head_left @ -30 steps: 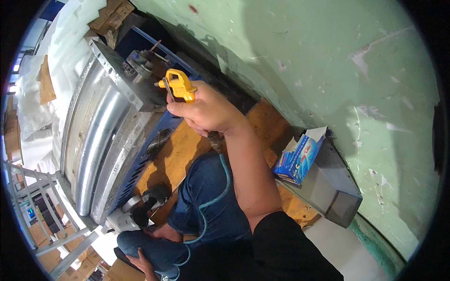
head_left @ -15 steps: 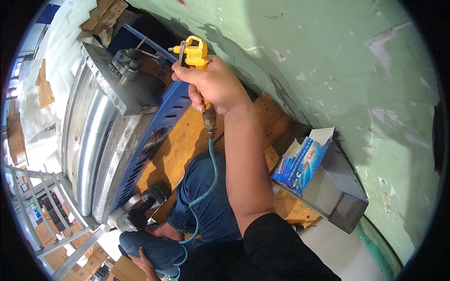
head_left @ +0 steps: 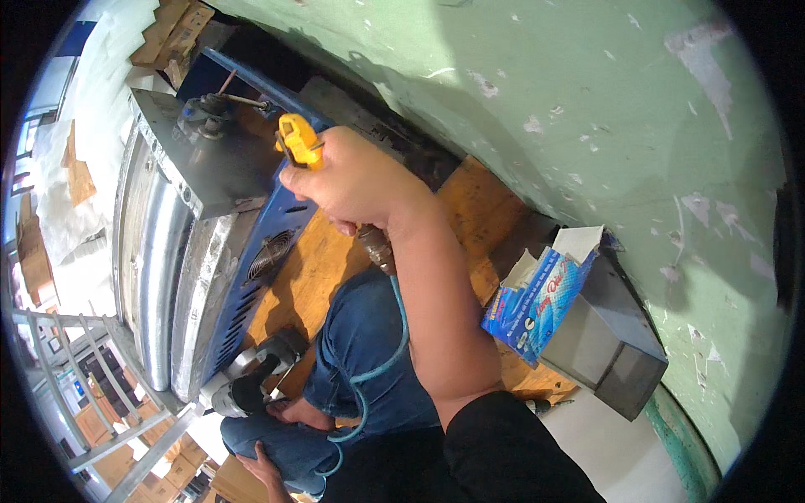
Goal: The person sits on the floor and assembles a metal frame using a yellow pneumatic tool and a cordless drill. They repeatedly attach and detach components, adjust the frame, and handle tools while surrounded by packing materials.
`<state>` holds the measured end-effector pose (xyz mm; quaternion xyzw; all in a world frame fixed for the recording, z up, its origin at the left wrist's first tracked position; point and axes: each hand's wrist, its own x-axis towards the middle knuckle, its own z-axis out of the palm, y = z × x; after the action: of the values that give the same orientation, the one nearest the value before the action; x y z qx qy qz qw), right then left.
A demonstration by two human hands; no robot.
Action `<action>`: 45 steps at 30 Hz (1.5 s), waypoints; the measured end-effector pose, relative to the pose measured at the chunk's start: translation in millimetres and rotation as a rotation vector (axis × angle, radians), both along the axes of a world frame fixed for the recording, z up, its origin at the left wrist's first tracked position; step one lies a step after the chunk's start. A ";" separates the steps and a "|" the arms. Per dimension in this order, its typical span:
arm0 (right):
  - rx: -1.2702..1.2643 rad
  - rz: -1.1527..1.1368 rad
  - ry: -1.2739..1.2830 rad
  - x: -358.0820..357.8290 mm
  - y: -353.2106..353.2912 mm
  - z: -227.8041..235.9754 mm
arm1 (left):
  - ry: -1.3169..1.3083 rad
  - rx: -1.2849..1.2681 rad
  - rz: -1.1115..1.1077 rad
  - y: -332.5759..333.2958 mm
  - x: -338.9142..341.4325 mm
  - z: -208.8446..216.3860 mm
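My right hand [head_left: 356, 180] is closed around a yellow air blow gun [head_left: 299, 138], its head showing beyond my thumb. Most of the gun's handle is hidden in the fist. A brown fitting [head_left: 377, 248] below it joins a thin teal hose [head_left: 401, 335] that runs down over my jeans. The gun is held out near the blue perforated frame [head_left: 298, 207] of a machine, to the right of its dark bearing block [head_left: 205, 121]. At lower left my left hand [head_left: 265, 471] lies against my bent leg, fingers stretched and holding nothing.
Long metal rollers [head_left: 162, 277] stand at left beside a grey railing [head_left: 84, 394]. A motor-like unit [head_left: 243, 390] sits by my foot. To the right, a torn blue carton [head_left: 541, 302] rests on a grey metal box [head_left: 608, 352] against the scuffed green wall [head_left: 637, 151].
My right hand has moved left and slightly down with the blow gun, turning so the gun shows less. The hose has shifted right. My left hand stays at my leg.
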<state>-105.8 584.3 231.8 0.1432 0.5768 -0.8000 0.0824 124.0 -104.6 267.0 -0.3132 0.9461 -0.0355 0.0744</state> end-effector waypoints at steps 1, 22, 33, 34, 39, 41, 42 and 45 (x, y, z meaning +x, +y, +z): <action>0.011 0.021 -0.028 0.2 -1.6 -0.4 | -0.006 -0.002 0.006 -2.9 0.9 0.3; 0.104 -0.001 -0.053 -4.8 -22.4 -3.3 | -0.024 0.016 0.038 30.8 -11.9 9.1; 0.125 0.051 -0.081 -10.4 -13.9 5.7 | -0.020 -0.015 0.031 28.6 -9.6 7.4; 0.128 0.050 -0.082 -11.5 -15.0 3.0 | -0.025 -0.017 0.023 28.1 -11.2 8.0; 0.142 0.044 -0.059 -13.6 -15.6 4.3 | -0.011 -0.011 0.028 22.0 -5.0 6.9; 0.098 0.021 -0.033 -16.8 -19.3 -3.5 | 0.000 -0.004 0.019 15.2 -2.0 4.8; 0.069 0.018 -0.041 -17.4 -20.7 -5.8 | 0.008 -0.001 0.015 12.4 -0.9 3.5; 0.040 0.036 -0.065 -18.0 -23.2 -6.7 | 0.018 -0.022 0.024 5.3 2.8 0.5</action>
<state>-123.8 561.1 225.1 0.1603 0.5923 -0.7816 0.1125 126.8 -99.3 267.5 -0.3258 0.9424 -0.0421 0.0631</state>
